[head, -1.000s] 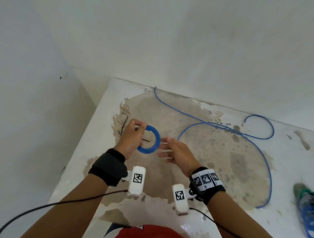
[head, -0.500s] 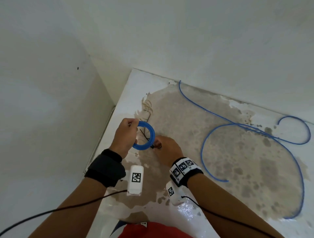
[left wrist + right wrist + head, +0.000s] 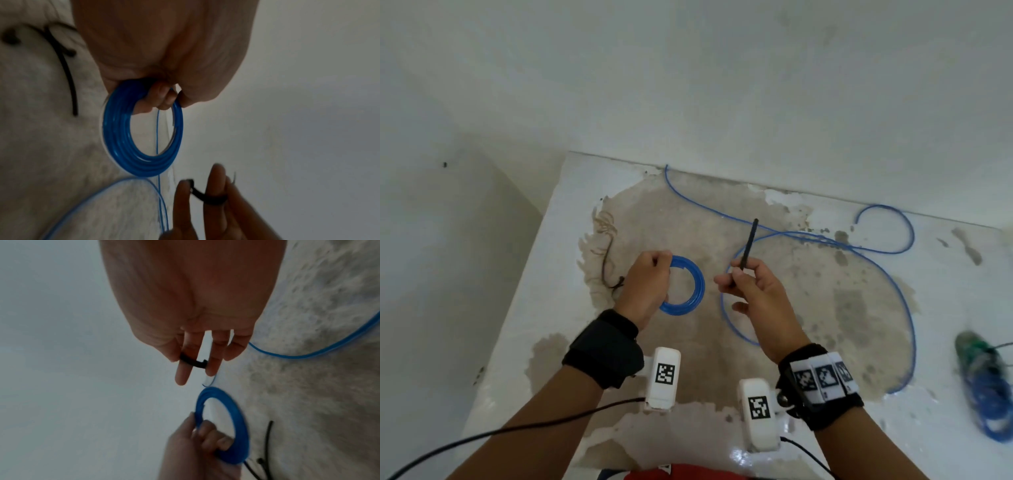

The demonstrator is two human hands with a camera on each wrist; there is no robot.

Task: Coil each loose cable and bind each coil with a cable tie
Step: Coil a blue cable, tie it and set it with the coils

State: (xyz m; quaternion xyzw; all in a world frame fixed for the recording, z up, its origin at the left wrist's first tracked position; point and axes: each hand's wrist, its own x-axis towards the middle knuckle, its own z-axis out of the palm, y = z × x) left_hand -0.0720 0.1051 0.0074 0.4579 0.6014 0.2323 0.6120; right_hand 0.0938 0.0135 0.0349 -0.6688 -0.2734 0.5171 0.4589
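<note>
Above the worn, paint-flaked table (image 3: 825, 428), the work stands partway done. One blue cable has been wound into a tight coil (image 3: 690, 286), but no tie is round it yet, so I judge the binding of this coil to be the step in hand. Behind it a long loose blue cable (image 3: 907, 329) lies sprawled across the table in wide loops, not coiled at all. At the right edge lies a blurred blue and green bundle (image 3: 986, 377); whether it is a finished coil I cannot tell. A few spare black cable ties (image 3: 607, 263) lie on the table to the left, just beyond the coil.

The left hand (image 3: 645, 287) holds the coil up off the table, its fingers (image 3: 160, 99) curled through the ring and gripping the turns against the thumb. The right hand (image 3: 760, 294) is beside the coil, apart from it, and pinches a black cable tie (image 3: 749, 245) between thumb and forefinger, the strap pointing up and away. Its other fingers (image 3: 236, 345) are loosely spread and nearly straight. The tie's lower end sits close to the middle finger.
</note>
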